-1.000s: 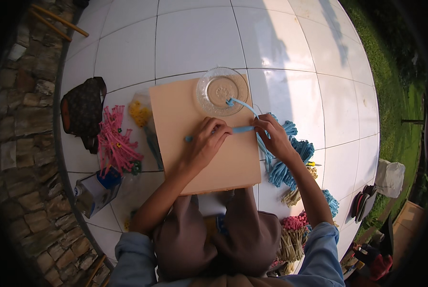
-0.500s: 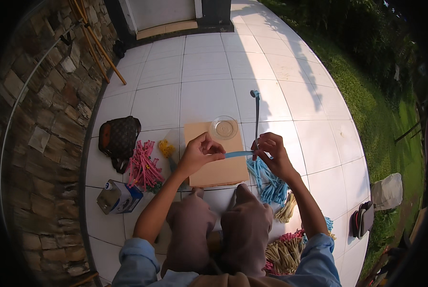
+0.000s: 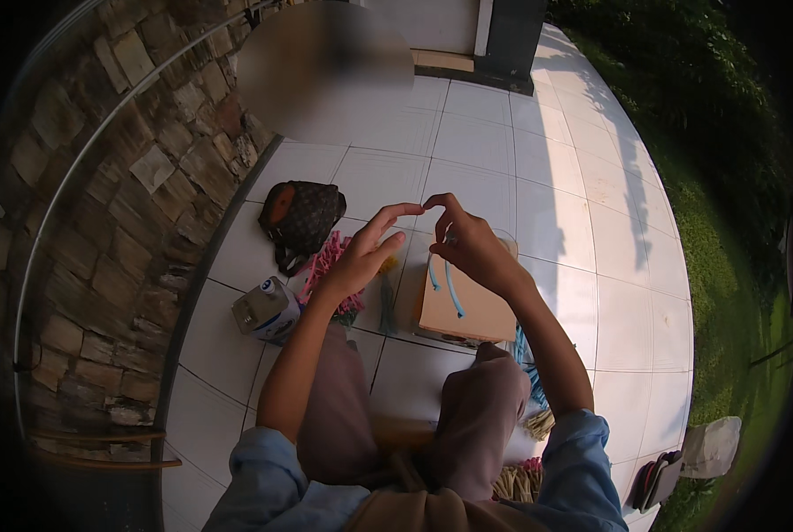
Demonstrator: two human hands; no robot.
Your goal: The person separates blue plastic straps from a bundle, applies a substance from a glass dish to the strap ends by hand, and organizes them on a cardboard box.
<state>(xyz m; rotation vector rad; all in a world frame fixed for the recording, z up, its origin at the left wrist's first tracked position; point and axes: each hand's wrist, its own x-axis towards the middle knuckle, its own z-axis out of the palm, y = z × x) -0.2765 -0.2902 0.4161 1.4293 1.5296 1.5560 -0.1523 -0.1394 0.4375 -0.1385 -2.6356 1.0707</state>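
My right hand (image 3: 472, 244) is closed in a pinch, with light blue strips (image 3: 452, 290) hanging below its fingers over a tan board (image 3: 476, 321). The fingers hide the strips' upper part. My left hand (image 3: 365, 257) is raised beside it, thumb and fingers apart, nothing visible in it. Its index fingertip touches or nearly touches my right index finger. Under my left hand lie pink strips (image 3: 325, 270) in a bundle and something yellow (image 3: 387, 264). Blue strips (image 3: 519, 346) show partly behind my right forearm.
A dark patterned bag (image 3: 303, 217) and a rectangular can (image 3: 268, 310) stand on the white tiles at left, near the stone wall (image 3: 148, 168). Beige bundles (image 3: 538, 426) lie by my right knee. A blurred round patch covers the upper left.
The view has swung left, so things appear farther right. My left hand has let go of the blue strip and risen. The strip, stretched between both hands before, now hangs from my right hand.
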